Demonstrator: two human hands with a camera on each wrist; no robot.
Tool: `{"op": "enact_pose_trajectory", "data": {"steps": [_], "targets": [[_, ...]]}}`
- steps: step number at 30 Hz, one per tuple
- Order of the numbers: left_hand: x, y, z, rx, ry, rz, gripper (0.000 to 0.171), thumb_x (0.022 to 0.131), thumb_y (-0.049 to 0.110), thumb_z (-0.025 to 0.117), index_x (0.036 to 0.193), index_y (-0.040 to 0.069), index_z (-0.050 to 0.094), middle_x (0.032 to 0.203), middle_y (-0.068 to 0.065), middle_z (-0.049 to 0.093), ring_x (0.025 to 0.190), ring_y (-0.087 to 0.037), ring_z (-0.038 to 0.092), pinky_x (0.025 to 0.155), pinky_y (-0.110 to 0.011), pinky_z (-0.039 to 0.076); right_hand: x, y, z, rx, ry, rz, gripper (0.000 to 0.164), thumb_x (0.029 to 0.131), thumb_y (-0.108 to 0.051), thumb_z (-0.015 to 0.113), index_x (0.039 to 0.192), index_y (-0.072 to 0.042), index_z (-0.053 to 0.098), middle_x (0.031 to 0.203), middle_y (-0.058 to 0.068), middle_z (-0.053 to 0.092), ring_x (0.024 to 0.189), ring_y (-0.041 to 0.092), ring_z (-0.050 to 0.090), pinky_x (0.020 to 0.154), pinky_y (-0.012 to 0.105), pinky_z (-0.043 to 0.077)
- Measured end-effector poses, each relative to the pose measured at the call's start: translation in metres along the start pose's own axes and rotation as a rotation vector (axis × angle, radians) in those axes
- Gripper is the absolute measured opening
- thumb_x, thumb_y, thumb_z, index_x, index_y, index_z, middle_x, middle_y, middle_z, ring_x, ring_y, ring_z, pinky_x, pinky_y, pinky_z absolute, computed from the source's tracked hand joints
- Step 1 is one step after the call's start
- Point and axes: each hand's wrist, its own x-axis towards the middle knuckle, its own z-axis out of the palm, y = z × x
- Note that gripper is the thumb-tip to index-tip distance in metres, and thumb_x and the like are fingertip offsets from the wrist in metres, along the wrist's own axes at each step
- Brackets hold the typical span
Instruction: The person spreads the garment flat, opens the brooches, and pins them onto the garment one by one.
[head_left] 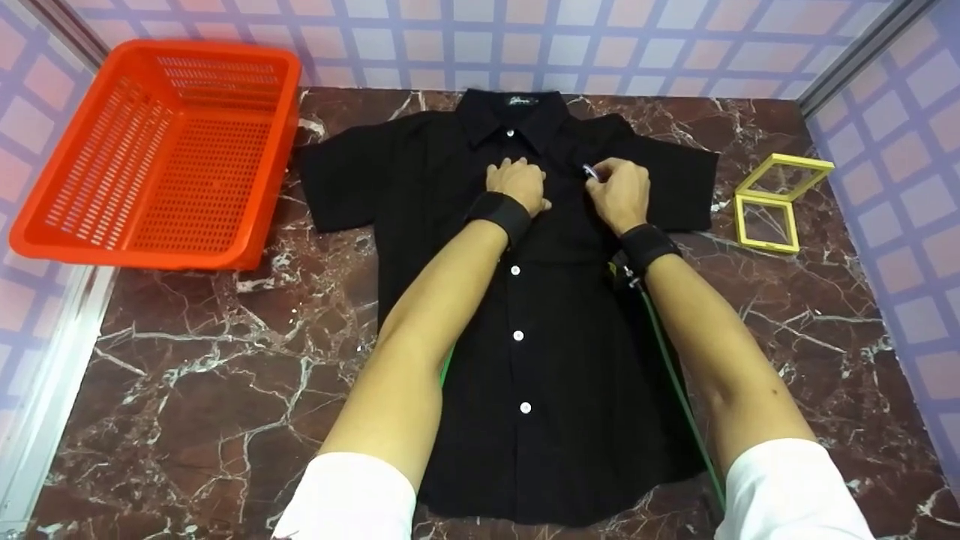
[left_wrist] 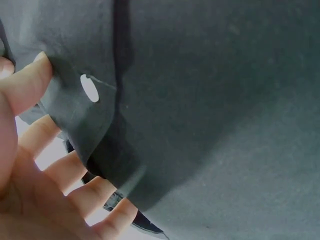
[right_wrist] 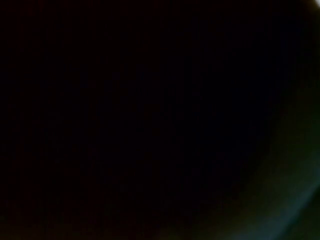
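A black short-sleeved button-up shirt [head_left: 465, 300] lies spread front side up, its collar [head_left: 517, 120] at the far end and white buttons down the middle. My left hand [head_left: 519, 184] rests on the chest below the collar, its fingers relaxed on the cloth. In the left wrist view a white button [left_wrist: 90, 88] shows beside the thumb of that hand [left_wrist: 55, 160]. On the other side of the chest, my right hand [head_left: 624, 191] pinches a small shiny purple-and-white piece [head_left: 590, 172] against the shirt. The right wrist view is almost wholly dark.
A red plastic basket [head_left: 259, 187] stands at the left. To the right is an opened yellow-framed clear case [head_left: 787, 201]. Everything stands on a dark red marble-patterned tabletop [head_left: 225, 405], with checkered walls [head_left: 525, 49] at the back and sides. A green cable [head_left: 679, 390] runs from the right wrist.
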Motion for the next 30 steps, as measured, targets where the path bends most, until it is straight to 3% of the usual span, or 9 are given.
{"op": "enact_pose_trajectory", "data": {"steps": [6,16,26,30], "targets": [[-0.001,0.003,-0.006,0.017,-0.015,0.026,0.055,0.084,0.046,0.063,0.135,0.029,0.05,0.147,-0.003,0.035,0.135,-0.03,0.029,0.105,-0.046,0.024,0.001,0.001,-0.002,-0.012,0.008,0.041,0.016,0.077,-0.018,0.066,0.089,-0.01,0.074,0.084,0.004,0.07,0.083,0.025,0.063,0.079,0.037,0.048],[-0.004,0.002,-0.012,0.026,-0.02,0.021,0.054,0.085,0.046,0.062,0.134,0.029,0.05,0.147,-0.003,0.035,0.135,-0.03,0.028,0.105,-0.047,0.024,0.004,-0.001,0.0,-0.007,0.02,0.023,0.019,0.079,-0.018,0.063,0.091,-0.009,0.075,0.085,0.006,0.071,0.083,0.027,0.064,0.078,0.037,0.049],[-0.005,0.0,-0.008,0.022,-0.025,0.014,0.055,0.084,0.046,0.063,0.135,0.028,0.05,0.147,-0.004,0.034,0.135,-0.03,0.027,0.106,-0.046,0.024,0.001,0.0,0.001,-0.003,0.003,-0.009,0.018,0.079,-0.018,0.064,0.091,-0.008,0.074,0.086,0.007,0.07,0.085,0.028,0.064,0.078,0.039,0.048],[-0.004,-0.001,-0.005,0.008,-0.036,0.005,0.059,0.083,0.047,0.063,0.137,0.028,0.047,0.149,-0.004,0.031,0.137,-0.03,0.025,0.107,-0.047,0.022,0.0,0.001,0.001,-0.004,-0.025,-0.062,0.016,0.08,-0.014,0.064,0.092,-0.008,0.073,0.089,0.008,0.069,0.087,0.028,0.062,0.08,0.04,0.047]]}}
